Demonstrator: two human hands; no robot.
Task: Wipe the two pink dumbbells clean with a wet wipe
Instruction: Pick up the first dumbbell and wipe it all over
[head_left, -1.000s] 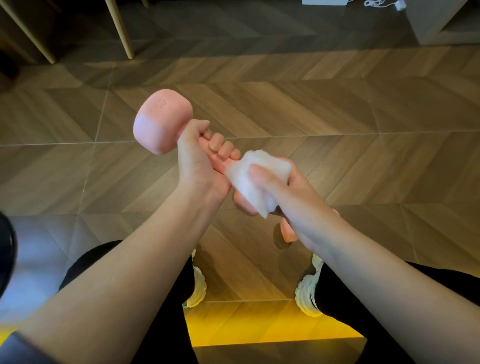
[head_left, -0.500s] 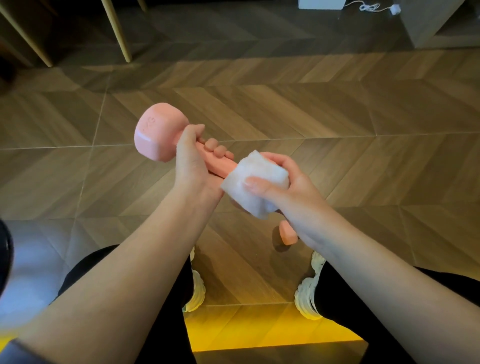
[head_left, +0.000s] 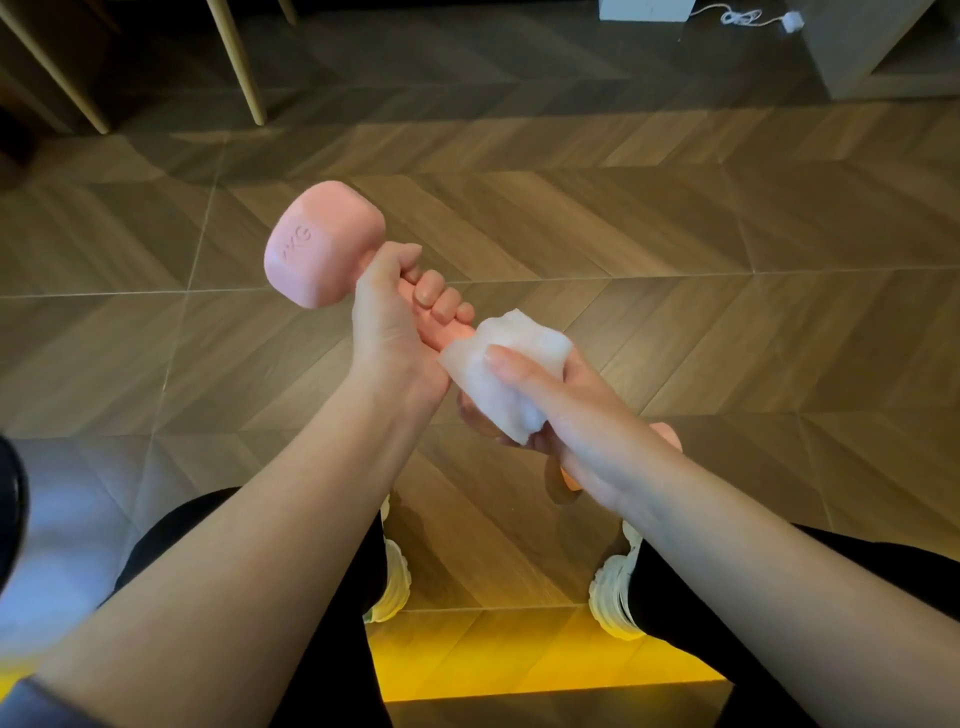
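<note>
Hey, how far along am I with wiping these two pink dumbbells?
Nothing visibly finished; cleanliness can't be judged. In hand: your left hand grips the handle of one pink dumbbell while your right hand wraps a crumpled white wet wipe round its near end. Left: possibly its far head, untouched by the wipe now, and the second pink dumbbell on the wooden floor, mostly hidden behind your right wrist.

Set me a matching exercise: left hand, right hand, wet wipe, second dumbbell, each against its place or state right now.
1 left hand
2 right hand
3 wet wipe
4 second dumbbell

A mostly hidden behind the right wrist
B grips the handle of the held dumbbell, by its far head
C pressed round the handle's near end
D holds the wet wipe

Pairs: 1-B, 2-D, 3-C, 4-A
</note>
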